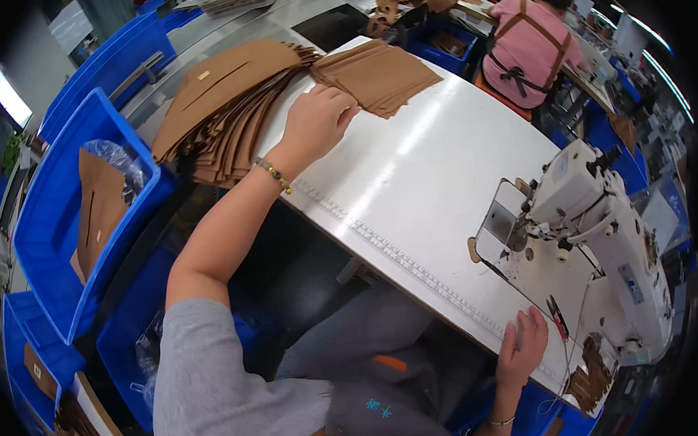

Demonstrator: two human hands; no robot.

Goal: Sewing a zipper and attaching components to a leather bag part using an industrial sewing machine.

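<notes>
My left hand [323,122] reaches out over the far left of the white sewing table, at the near corner of a stack of flat brown fabric pieces [384,73]. Its fingers are bent inward and partly hidden behind the hand, so what they pinch does not show. Left of it lies a fanned pile of larger brown cut pieces [224,78], the top one with a slit and a small pale tag. My right hand [523,343] rests at the table's near edge, fingers apart and holding nothing. Red-handled thread snips [559,317] lie just beyond it.
A white sewing machine [597,227] stands at the right, with brown scraps [592,375] near its base. Along the table's near edge runs a printed ruler [399,255]. Blue bins [56,260] stand at the left, one holding brown pieces. Another person [526,47] sits at the far right.
</notes>
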